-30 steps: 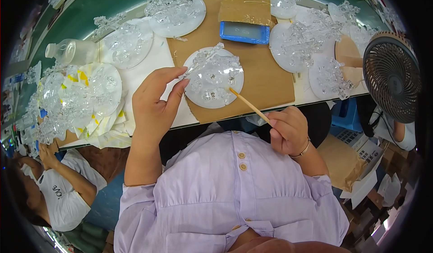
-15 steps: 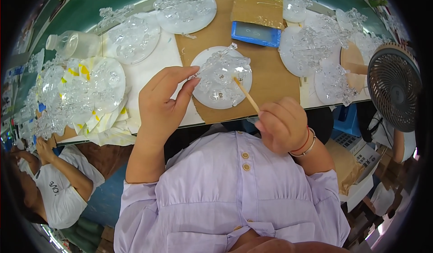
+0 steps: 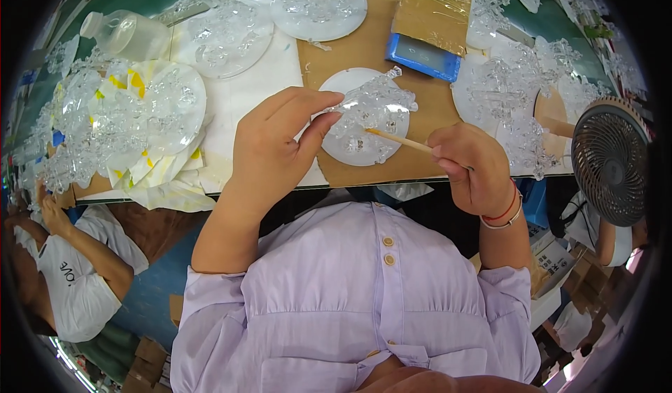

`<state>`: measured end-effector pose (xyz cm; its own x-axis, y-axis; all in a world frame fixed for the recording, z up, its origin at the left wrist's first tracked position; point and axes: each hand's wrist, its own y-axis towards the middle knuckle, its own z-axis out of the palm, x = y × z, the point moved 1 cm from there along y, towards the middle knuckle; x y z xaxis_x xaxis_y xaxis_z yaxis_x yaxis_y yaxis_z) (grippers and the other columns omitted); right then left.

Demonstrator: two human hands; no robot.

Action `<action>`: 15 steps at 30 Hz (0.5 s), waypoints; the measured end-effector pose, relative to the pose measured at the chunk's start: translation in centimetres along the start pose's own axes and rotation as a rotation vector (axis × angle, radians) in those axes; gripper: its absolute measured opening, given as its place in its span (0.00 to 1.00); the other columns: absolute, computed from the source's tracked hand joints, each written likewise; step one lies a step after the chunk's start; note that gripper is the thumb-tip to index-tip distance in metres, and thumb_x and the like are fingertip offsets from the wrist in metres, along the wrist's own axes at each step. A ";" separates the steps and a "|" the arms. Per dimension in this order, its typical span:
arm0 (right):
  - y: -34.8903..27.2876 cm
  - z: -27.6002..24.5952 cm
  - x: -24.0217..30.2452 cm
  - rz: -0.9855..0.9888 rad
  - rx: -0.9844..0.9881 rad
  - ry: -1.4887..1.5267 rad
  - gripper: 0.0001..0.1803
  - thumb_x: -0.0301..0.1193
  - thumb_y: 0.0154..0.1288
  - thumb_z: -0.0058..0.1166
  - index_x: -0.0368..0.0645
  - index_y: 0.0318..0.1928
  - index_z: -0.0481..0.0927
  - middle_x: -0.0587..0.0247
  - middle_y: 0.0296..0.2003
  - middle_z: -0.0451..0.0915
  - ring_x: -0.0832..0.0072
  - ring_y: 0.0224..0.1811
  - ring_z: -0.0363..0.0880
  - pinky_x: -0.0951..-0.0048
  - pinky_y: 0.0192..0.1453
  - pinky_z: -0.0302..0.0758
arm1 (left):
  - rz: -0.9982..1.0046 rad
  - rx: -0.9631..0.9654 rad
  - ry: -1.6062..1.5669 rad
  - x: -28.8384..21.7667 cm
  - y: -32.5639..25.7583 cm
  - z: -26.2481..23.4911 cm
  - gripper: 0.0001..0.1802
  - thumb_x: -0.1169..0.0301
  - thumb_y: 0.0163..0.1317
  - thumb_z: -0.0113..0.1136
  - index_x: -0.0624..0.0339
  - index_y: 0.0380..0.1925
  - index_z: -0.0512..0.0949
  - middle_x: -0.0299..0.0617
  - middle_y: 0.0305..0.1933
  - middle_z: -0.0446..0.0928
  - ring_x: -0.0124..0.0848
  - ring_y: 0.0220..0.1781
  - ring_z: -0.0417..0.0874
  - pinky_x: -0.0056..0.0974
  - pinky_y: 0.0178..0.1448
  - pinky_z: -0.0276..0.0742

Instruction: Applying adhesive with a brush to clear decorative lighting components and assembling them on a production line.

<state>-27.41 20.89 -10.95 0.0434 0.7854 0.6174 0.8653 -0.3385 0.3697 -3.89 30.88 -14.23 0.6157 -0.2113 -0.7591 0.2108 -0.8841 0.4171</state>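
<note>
Not much packaging here tbh. There's a brown cardboard box (image 3: 429, 8) wrapped in shiny clear tape at the far side of the cardboard sheet (image 3: 364, 50), with a flat blue rectangular tray-like pack (image 3: 423, 57) just in front of it. Left of the sheet, far corner, a clear plastic bottle (image 3: 126, 34) lies on its side. No screens or signs I can make out.

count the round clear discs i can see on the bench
About 7 round clear discs: one by the left hand and stick at centre; top centre; upper left; left stack; three right. Others may be hidden.
</note>
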 end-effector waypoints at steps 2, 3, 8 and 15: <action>-0.5 -0.2 -0.1 0.007 0.010 -0.013 0.04 0.22 0.68 0.50 0.36 0.41 0.72 0.50 0.31 0.79 0.65 0.26 0.78 0.70 0.31 0.75 | -0.047 0.051 0.003 0.0 -0.2 -0.2 0.11 0.83 0.52 0.67 0.63 0.37 0.83 0.43 0.35 0.83 0.34 0.36 0.84 0.32 0.40 0.78; -1.0 -0.2 -0.1 0.022 0.010 -0.033 0.04 0.23 0.69 0.49 0.36 0.42 0.71 0.49 0.31 0.79 0.67 0.26 0.79 0.71 0.31 0.75 | -0.056 0.040 0.005 0.1 -0.3 -0.2 0.11 0.83 0.52 0.67 0.63 0.37 0.83 0.43 0.35 0.83 0.34 0.36 0.84 0.32 0.40 0.78; -4.1 1.2 -1.1 0.209 -0.206 0.154 0.05 0.26 0.72 0.47 0.36 0.42 0.70 0.47 0.32 0.79 0.71 0.26 0.79 0.75 0.31 0.75 | -0.018 0.045 -0.039 0.2 -0.1 0.0 0.12 0.82 0.52 0.67 0.61 0.39 0.83 0.43 0.34 0.83 0.34 0.35 0.84 0.32 0.38 0.78; -1.0 -0.1 0.1 -0.043 0.048 -0.038 0.05 0.25 0.72 0.46 0.36 0.42 0.71 0.51 0.31 0.80 0.73 0.26 0.79 0.76 0.31 0.75 | -0.020 0.033 -0.032 0.4 -0.3 0.0 0.12 0.81 0.53 0.67 0.61 0.39 0.83 0.43 0.34 0.83 0.33 0.35 0.84 0.32 0.37 0.77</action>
<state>-28.29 21.23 -11.24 0.0242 0.8179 0.5748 0.8897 -0.2798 0.3607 -3.66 31.08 -14.68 0.5865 -0.2060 -0.7833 0.1973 -0.9017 0.3848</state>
